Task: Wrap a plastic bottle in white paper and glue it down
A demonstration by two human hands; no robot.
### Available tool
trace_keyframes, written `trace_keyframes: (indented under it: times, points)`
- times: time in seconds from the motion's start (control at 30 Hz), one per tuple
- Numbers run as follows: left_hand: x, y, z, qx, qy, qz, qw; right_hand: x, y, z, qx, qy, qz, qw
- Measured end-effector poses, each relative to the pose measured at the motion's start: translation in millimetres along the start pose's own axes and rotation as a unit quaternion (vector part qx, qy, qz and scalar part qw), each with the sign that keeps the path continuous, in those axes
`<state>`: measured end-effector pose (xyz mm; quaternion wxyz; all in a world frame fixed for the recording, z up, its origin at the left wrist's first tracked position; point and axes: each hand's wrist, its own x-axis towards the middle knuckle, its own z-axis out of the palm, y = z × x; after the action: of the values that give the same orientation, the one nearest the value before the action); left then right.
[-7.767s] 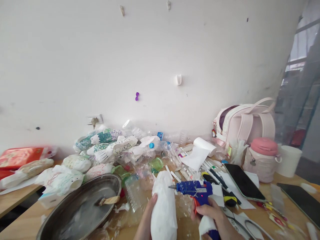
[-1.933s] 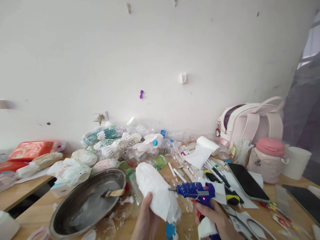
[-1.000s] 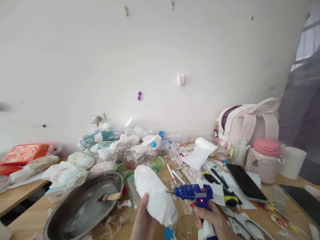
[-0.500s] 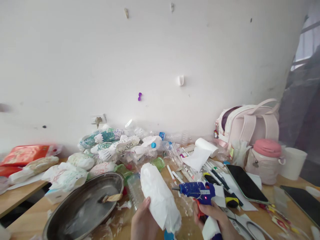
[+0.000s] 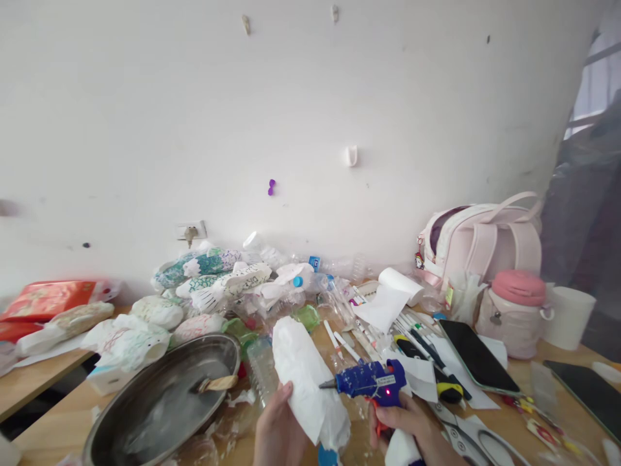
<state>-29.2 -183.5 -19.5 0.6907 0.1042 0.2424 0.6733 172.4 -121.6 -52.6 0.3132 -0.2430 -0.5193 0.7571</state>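
My left hand (image 5: 281, 427) is closed around the lower left side of a white paper-wrapped bottle (image 5: 303, 375), which leans up and to the left. A blue cap (image 5: 328, 455) shows below its lower end. In my right hand (image 5: 407, 424) is a blue glue gun (image 5: 369, 378) with an orange trigger and a small red light lit. Its dark nozzle points left and overlaps the paper wrapping in view; whether the tip touches cannot be told. White material covers part of the gun's handle.
A dark oval basin (image 5: 165, 395) with a wooden-handled brush (image 5: 218, 384) stands at left. Paper fish (image 5: 213, 275) and plastic bottles lie behind. To the right are markers, scissors (image 5: 466, 433), a phone (image 5: 478, 356), a pink-lidded jar (image 5: 514, 317) and a backpack (image 5: 485, 239).
My right hand has moved left with the glue gun, bringing its nozzle from beside the wrapped bottle to over its right side. My left hand and the bottle have barely moved.
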Motion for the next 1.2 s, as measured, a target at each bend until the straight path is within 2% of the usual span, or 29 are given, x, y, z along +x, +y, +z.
trace_keyframes:
  times: [0.43, 0.73, 1.0, 1.2]
  points:
    - [5, 2, -4.4, 0.031, -0.009, -0.006, 0.999, -7, -8, 2, 0.016, 0.000, -0.006, 1.000]
    - [3, -2, 3.1, 0.017, 0.004, -0.006, 1.000, -4, -7, 4, 0.008, 0.025, 0.002, 1.000]
    - [2, 1, 8.3, 0.025, 0.005, 0.025, 0.999, -5, -8, 6, -0.005, 0.036, -0.004, 0.999]
    - [3, 1, 2.9, 0.021, -0.003, 0.015, 1.000, -4, -8, 6, -0.010, 0.026, -0.007, 1.000]
